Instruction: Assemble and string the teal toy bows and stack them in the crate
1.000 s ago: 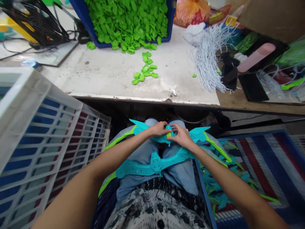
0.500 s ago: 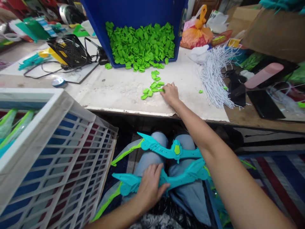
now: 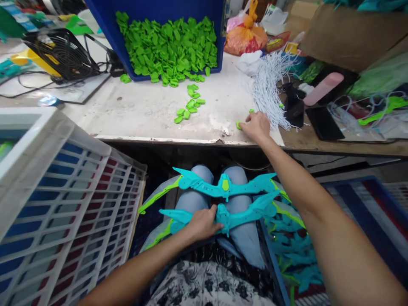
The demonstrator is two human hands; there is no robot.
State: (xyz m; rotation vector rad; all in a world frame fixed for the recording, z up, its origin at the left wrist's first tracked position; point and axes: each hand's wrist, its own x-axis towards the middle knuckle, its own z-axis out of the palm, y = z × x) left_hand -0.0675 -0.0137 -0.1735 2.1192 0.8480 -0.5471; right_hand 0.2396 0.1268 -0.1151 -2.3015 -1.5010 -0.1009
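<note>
Blue plastic bin (image 3: 159, 8) on the white-topped table (image 3: 127, 114), heaped with small bright-green plastic pieces (image 3: 172, 51); a few lie spilled in front. White plastic lattice crate (image 3: 35, 127) at left, contents mostly hidden. Blue-rimmed container (image 3: 276, 267) at right, full of turquoise and green parts (image 3: 296, 255).

Two turquoise plastic bow-shaped bodies with lime-green limbs lie across the lap: the far bow (image 3: 204, 187) has a green inset at its centre, the near bow (image 3: 240, 218) shows a plain turquoise hub. Left hand (image 3: 204, 223) is closed round the near bow, left of the hub. Right hand (image 3: 257, 125), over the table, pinches a single green piece (image 3: 238, 125) between thumb and finger.

White string bundle (image 3: 269, 91) just beside it; black flat phone (image 3: 325, 123) farther right. Right forearm overlaps the far bow's right limb.
</note>
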